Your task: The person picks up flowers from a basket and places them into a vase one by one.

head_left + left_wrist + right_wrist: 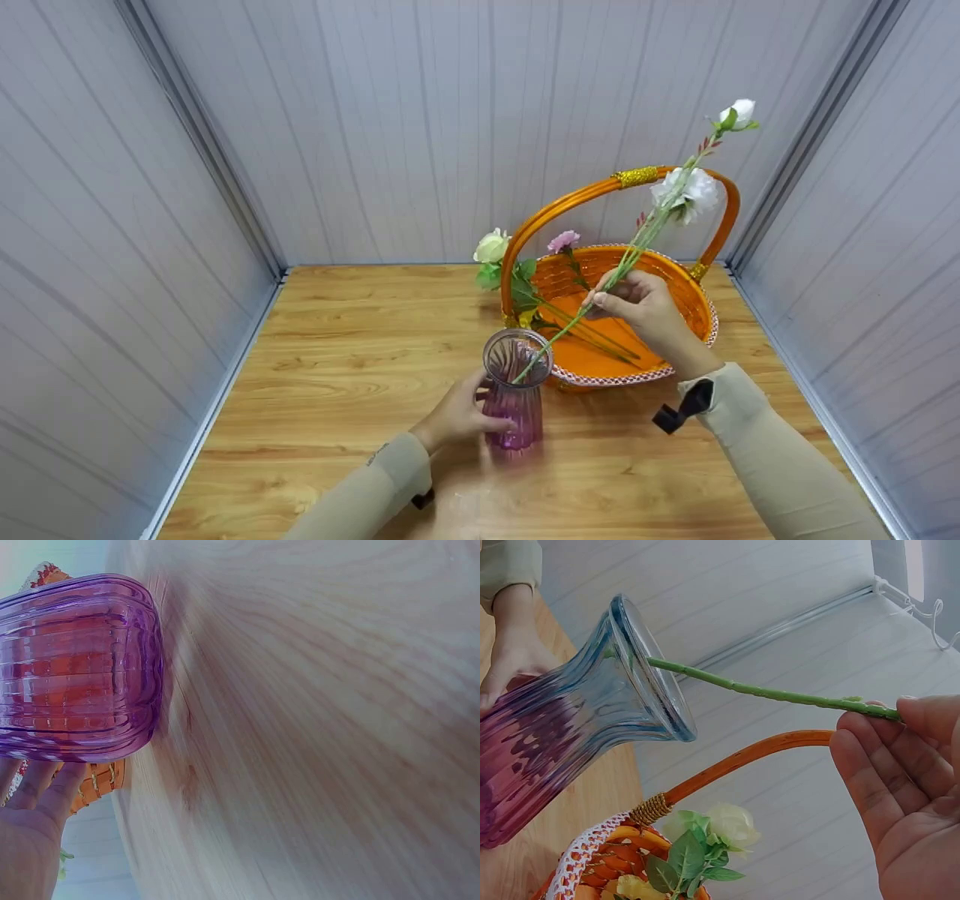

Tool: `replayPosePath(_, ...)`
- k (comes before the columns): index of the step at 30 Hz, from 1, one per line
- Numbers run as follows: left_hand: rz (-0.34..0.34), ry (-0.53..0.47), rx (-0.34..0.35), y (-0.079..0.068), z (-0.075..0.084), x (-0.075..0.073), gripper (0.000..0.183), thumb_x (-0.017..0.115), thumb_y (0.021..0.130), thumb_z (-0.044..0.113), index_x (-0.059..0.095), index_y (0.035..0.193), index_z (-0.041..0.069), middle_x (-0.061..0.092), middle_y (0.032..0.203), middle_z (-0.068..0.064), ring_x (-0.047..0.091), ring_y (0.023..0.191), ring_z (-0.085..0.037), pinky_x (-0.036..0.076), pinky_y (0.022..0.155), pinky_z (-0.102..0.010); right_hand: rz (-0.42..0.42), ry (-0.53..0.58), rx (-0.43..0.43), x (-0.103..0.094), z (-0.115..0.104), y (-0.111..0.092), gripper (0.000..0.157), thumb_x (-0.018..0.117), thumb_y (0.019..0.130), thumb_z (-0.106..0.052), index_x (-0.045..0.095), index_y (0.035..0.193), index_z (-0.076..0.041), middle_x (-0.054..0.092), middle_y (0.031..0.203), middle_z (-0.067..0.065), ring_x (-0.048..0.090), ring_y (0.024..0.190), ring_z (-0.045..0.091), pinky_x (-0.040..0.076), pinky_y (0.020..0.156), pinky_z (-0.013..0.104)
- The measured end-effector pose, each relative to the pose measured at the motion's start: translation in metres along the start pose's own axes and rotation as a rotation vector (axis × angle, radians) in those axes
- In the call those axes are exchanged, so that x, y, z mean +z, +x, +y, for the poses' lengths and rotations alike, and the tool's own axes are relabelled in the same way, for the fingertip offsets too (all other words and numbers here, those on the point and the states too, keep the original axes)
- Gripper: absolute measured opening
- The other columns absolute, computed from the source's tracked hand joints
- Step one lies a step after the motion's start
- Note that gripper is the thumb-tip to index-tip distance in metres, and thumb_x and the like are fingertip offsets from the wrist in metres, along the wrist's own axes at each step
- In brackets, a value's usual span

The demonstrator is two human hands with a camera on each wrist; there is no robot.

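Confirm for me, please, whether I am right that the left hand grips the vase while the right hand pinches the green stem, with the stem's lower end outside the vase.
Not quite: the lower end of the green stem is inside the vase, as the right wrist view shows. The left hand does grip the vase, and the right hand does pinch the stem.

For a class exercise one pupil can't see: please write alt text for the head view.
A person's right hand holds white flowers, a stem end inside a pink vase that the left hand grips. Beside it on the wooden table, an orange basket holds a pale rose and a pink flower.
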State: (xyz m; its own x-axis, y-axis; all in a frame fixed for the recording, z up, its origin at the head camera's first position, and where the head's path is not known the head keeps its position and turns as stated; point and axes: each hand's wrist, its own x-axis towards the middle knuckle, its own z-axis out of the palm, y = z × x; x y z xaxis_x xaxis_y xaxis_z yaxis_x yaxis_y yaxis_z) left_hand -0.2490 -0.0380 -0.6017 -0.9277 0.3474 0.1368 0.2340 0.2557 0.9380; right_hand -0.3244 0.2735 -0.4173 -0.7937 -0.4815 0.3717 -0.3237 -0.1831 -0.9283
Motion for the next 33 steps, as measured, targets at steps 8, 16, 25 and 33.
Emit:
replayPosePath(8,0.007,-0.025,0.024,0.0,-0.002,0.001,0.094,0.099,0.076,0.018,0.052,0.158,0.02,0.064,0.15,-0.006,0.062,0.135,-0.03,0.054,0.118,-0.057,-0.068,-0.034,-0.015,0.007,0.004,0.002,0.016,0.064,0.104,0.006,0.059,0.109,0.021,0.083,0.097,0.003,0.081,0.087,0.016,0.071,0.084,0.037)
replayPosePath(16,0.017,-0.005,0.054,0.0,-0.005,0.002,0.096,0.1,0.077,0.021,0.051,0.159,0.017,0.064,0.152,-0.007,0.064,0.135,-0.03,0.054,0.119,-0.053,-0.122,-0.072,0.002,0.014,0.011,0.005,0.023,0.066,0.105,0.001,0.06,0.112,0.022,0.083,0.099,0.0,0.081,0.088,0.016,0.071,0.085,0.036)
replayPosePath(25,0.013,-0.011,0.049,0.0,-0.005,0.001,0.094,0.099,0.077,0.019,0.051,0.158,0.016,0.065,0.151,-0.007,0.063,0.136,-0.03,0.054,0.119,-0.052,-0.129,-0.088,0.018,0.027,0.013,0.007,0.015,0.064,0.108,-0.002,0.068,0.115,0.011,0.083,0.104,0.002,0.081,0.092,0.016,0.07,0.087,0.035)
replayPosePath(33,0.013,-0.042,0.017,-0.002,-0.004,0.002,0.096,0.097,0.077,0.013,0.049,0.16,0.017,0.062,0.154,-0.01,0.06,0.141,-0.036,0.051,0.119,-0.061,-0.114,-0.106,0.04,0.037,0.015,0.011,0.016,0.058,0.112,-0.007,0.067,0.117,0.005,0.083,0.104,0.008,0.081,0.09,0.019,0.07,0.088,0.037)
